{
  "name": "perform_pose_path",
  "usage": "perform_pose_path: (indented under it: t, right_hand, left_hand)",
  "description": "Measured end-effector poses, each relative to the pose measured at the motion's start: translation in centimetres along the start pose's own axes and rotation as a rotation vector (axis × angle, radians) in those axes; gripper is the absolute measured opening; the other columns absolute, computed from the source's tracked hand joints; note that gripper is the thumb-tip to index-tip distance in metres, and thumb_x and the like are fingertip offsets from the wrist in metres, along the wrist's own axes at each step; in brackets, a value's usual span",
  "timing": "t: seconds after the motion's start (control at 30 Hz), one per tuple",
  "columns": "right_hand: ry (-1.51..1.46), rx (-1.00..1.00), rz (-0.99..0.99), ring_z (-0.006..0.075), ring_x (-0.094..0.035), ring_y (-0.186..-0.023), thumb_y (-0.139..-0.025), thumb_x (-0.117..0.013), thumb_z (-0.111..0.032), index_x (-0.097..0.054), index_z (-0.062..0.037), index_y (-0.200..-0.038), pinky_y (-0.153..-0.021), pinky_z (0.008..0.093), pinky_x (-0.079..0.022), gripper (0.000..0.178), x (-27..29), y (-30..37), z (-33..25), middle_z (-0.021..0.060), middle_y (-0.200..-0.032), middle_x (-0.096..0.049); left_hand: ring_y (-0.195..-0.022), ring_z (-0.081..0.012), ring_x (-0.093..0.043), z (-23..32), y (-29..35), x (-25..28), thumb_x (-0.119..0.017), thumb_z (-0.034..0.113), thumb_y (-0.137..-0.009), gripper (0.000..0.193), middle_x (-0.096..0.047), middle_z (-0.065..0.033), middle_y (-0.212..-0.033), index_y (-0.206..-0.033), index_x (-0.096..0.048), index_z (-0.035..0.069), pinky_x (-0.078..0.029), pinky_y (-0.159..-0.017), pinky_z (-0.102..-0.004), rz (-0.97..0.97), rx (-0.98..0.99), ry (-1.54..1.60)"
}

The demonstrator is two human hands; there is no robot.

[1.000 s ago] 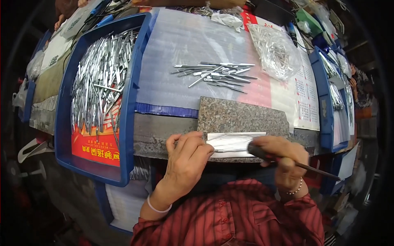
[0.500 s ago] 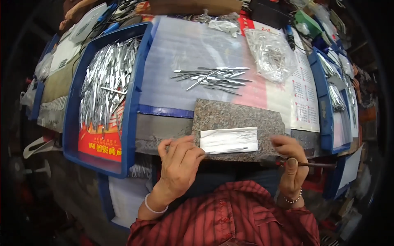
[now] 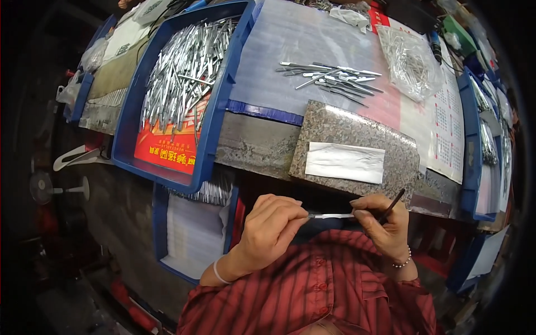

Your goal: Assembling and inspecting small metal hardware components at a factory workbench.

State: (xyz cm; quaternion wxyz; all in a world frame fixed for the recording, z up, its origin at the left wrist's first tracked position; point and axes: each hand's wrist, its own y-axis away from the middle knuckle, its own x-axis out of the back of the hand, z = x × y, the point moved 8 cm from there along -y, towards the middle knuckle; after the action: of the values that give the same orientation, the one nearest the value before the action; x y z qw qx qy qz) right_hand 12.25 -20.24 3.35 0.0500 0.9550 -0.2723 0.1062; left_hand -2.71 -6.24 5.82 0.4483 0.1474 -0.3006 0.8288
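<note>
A slim silvery metal piece (image 3: 330, 215) is held level in front of my chest, off the near edge of the stone block. My left hand (image 3: 271, 226) pinches its left end between thumb and fingers. My right hand (image 3: 382, 223) has its fingertips at the other end. A dark slender rod (image 3: 393, 204) also sits in the right hand, slanting up past the fingers. Just beyond both hands, a folded white cloth or paper pad (image 3: 345, 162) lies on the speckled stone block (image 3: 318, 120). The fingers hide both ends of the metal piece.
Similar metal pieces (image 3: 332, 78) lie in a loose pile behind the block. A blue tray (image 3: 209, 156) at left holds many more. Below it is another blue tray (image 3: 162, 240). A clear plastic bag (image 3: 410, 64) and a blue bin (image 3: 472, 145) are at right.
The metal piece has come up off the white pad and toward me, between both hands. My right hand has moved in to its right end, and the dark rod now tilts upward.
</note>
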Motion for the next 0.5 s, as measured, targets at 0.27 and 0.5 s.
perform_pose_path:
  t: [0.27,0.5]
  right_hand:
    - [-0.008,-0.017,-0.001,0.0156,-0.068,-0.075,-0.083,-0.068,0.001,-0.069,0.0003,-0.1,-0.068,0.0253,-0.051,0.017,-0.6,0.8,0.2,0.0091,-0.086,-0.07]
    - [0.086,0.026,-0.054,0.0151,-0.067,-0.07,-0.083,-0.067,0.001,-0.069,-0.0002,-0.099,-0.063,0.0252,-0.05,0.016,-1.7,0.6,-0.6,0.0091,-0.083,-0.069]
  left_hand:
    - [-0.081,-0.0252,-0.066,-0.7,1.0,-0.7,-0.067,-0.004,-0.081,0.013,-0.068,-0.0121,-0.087,-0.094,-0.067,-0.001,-0.05,-0.075,-0.0314,-0.083,0.189,0.113]
    - [-0.076,-0.0201,-0.064,-2.1,2.1,-2.5,-0.063,0.001,-0.087,0.012,-0.066,-0.011,-0.084,-0.098,-0.067,-0.002,-0.048,-0.067,-0.0281,-0.22,0.38,0.261]
